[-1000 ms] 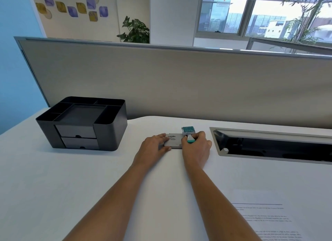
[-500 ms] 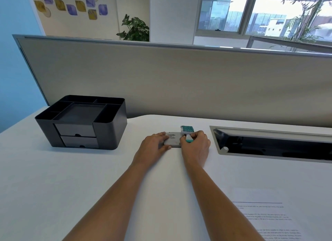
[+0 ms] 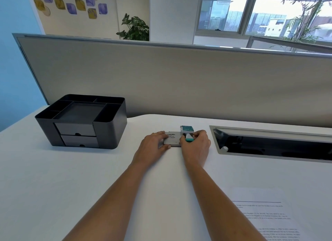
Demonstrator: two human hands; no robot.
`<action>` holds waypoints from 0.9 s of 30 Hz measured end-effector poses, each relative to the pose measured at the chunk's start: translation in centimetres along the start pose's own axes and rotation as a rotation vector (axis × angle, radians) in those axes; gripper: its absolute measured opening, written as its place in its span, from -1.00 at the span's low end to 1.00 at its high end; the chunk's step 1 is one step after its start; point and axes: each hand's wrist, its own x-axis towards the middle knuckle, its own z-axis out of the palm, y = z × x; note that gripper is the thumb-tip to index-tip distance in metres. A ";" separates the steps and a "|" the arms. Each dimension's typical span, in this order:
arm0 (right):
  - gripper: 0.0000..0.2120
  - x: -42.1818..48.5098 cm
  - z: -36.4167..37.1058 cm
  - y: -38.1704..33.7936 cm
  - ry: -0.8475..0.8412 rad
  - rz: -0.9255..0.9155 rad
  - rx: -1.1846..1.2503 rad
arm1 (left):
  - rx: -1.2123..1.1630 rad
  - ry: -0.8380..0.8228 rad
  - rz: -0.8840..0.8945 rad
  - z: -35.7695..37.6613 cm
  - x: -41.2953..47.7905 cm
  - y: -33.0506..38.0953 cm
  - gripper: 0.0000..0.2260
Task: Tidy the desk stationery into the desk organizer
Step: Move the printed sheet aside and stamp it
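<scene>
Centrally, right hand (image 3: 196, 147) fingers clamped round stamp (image 3: 187, 131), left hand (image 3: 152, 145) fingers pinching adjacent ink pad (image 3: 171, 139)

One view only, head-worn, wide-angle. Looking forward and down over the bench (image 3: 89, 195), facing the partition (image 3: 179, 82) at 12 o'clock. Close in above the near bench edge; desk organizer (image 3: 107, 131) off at 10 o'clock, windows (image 3: 224, 12) far beyond at 1 o'clock.

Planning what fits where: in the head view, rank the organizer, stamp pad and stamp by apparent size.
Largest: organizer, clearly.
Next: stamp pad, partly covered by the left hand.
Smallest: stamp, partly hidden in the right hand.
Pad and stamp sit at like distance, so that order holds.
</scene>
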 end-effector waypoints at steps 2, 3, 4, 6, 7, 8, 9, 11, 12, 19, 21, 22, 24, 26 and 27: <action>-0.72 0.0 0.0 0.0 0.007 0.001 0.006 | -0.003 0.003 0.001 0.0 0.0 0.0 -0.61; -0.70 0.0 0.0 0.0 0.009 0.001 0.008 | -0.002 0.005 0.001 0.0 0.0 0.0 -0.61; -0.67 0.0 -0.1 0.0 0.009 -0.001 0.008 | 0.000 0.006 0.001 0.0 0.0 0.0 -0.61; -0.60 -0.1 -0.2 0.1 0.006 -0.008 -0.002 | 0.007 0.006 0.000 0.0 -0.1 0.1 -0.60; -0.57 -0.1 -0.2 0.1 0.006 -0.012 -0.006 | 0.011 0.005 -0.004 0.0 -0.1 0.1 -0.59; -0.53 -0.1 -0.3 0.1 0.005 -0.014 -0.008 | 0.016 0.006 -0.010 0.0 -0.2 0.1 -0.58; -0.50 -0.2 -0.3 0.1 0.001 -0.014 -0.006 | 0.021 0.008 -0.019 0.0 -0.4 0.2 -0.58; -0.41 -0.3 -0.5 0.1 -0.022 -0.013 -0.013 | 0.031 0.012 -0.037 0.0 -0.7 0.1 -0.56; -0.36 -0.5 -0.6 0.1 -0.037 -0.016 -0.026 | 0.033 0.014 -0.048 0.0 -1.0 0.1 -0.55; -0.19 -2.8 -2.1 -0.2 -0.115 0.006 -0.061 | -0.011 0.029 -0.155 0.0 -4.2 0.5 -0.50; -0.21 -3.9 -2.8 -0.3 -0.168 0.002 -0.122 | -0.019 0.028 -0.173 -0.1 -5.6 0.8 -0.51; -0.23 -4.4 -3.1 -0.4 -0.206 -0.005 -0.169 | -0.019 0.027 -0.180 -0.2 -6.3 1.0 -0.51; -0.27 -5.6 -3.8 -0.6 -0.286 -0.020 -0.257 | -0.002 0.018 -0.188 -0.4 -8.1 1.2 -0.52; -0.35 -7.1 -4.5 -1.1 -0.382 -0.067 -0.401 | 0.033 0.007 -0.187 -0.7 -10.0 1.5 -0.53; -0.41 -8.2 -4.8 -1.3 -0.435 -0.114 -0.507 | 0.054 0.003 -0.185 -0.9 -11.1 1.6 -0.53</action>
